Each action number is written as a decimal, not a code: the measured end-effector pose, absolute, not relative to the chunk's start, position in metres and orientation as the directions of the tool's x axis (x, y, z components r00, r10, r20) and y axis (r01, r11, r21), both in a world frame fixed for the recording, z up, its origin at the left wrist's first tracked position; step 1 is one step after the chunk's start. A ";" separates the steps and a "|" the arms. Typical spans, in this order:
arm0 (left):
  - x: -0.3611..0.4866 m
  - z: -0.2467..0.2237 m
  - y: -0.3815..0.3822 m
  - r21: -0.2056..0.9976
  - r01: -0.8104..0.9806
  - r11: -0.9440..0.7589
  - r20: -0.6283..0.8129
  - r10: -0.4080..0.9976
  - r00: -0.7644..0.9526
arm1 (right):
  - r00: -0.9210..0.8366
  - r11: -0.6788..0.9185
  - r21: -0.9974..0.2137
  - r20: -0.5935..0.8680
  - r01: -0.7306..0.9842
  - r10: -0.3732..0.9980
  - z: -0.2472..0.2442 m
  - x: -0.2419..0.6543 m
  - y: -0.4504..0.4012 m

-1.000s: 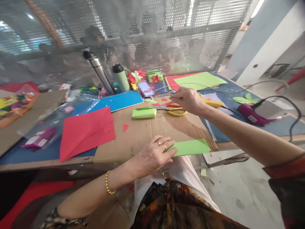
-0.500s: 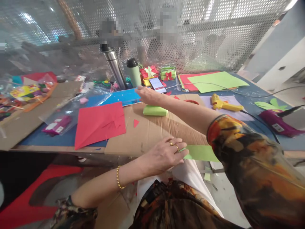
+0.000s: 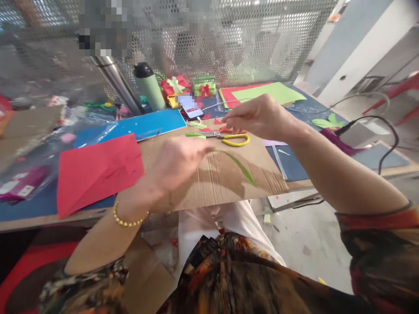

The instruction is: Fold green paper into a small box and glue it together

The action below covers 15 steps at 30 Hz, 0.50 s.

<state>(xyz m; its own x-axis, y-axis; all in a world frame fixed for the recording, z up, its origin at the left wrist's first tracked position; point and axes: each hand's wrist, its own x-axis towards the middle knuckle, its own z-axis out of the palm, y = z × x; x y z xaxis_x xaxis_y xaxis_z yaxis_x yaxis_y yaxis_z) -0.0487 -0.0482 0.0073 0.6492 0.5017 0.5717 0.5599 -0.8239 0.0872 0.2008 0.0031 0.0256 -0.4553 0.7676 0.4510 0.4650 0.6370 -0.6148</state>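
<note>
1) The long blue desk [image 3: 32,211] carries everything, and the person is close to its front edge, likely so both hands can reach all of it

2) The flat brown cardboard sheet [image 3: 209,187] lies on the desk right in front of the person, maybe to keep the top clean and safe from cuts

3) The bright red square paper sheet [image 3: 101,170] lies flat at the left side of the cardboard, maybe to be out of the way

4) The light green thin paper strip [image 3: 245,168] is over the cardboard. It looks held by one end, so the other end droops in a soft curve

5) The left hand [image 3: 176,159] is blurry, with its back up. Its fingers look closed on the end of the strip

6) The right hand [image 3: 262,115] reaches forward with a high, bent wrist. Its fingers point left and down, and I cannot tell if they pinch anything

7) The metal scissors with yellow and red handles [image 3: 225,138] lie just by the right fingers, handy to grab. I cannot tell if they touch

8) The tiny red paper scraps [image 3: 205,130] lie near the blades, probably just leftover bits
</note>
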 end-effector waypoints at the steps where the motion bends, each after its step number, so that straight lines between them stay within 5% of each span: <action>1: -0.046 0.018 -0.036 0.201 0.616 -0.762 0.512 0.617 0.597 | -0.438 0.609 -0.662 0.434 0.437 0.787 0.025 0.206 0.006; 3: -0.038 0.035 -0.013 0.341 0.699 -0.629 0.361 0.774 0.521 | -0.428 0.545 -0.754 0.383 0.366 0.819 0.021 0.214 0.016; 8: -0.033 0.040 0.026 0.574 0.707 -0.413 0.188 0.907 0.377 | -0.414 0.303 -0.940 0.215 0.159 0.884 -0.002 0.219 0.034; 15: -0.055 0.010 0.040 0.766 0.589 -0.258 0.139 0.961 0.240 | -0.192 0.183 -0.976 0.159 0.115 0.968 -0.025 0.196 0.034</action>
<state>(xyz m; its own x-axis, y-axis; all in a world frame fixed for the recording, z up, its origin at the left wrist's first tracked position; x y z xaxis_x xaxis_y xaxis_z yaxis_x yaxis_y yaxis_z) -0.0547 0.0395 0.0104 0.2399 0.9609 0.1386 0.5895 -0.2576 0.7656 0.1959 0.0343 -0.0245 -0.1924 0.9684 0.1590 0.1153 0.1832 -0.9763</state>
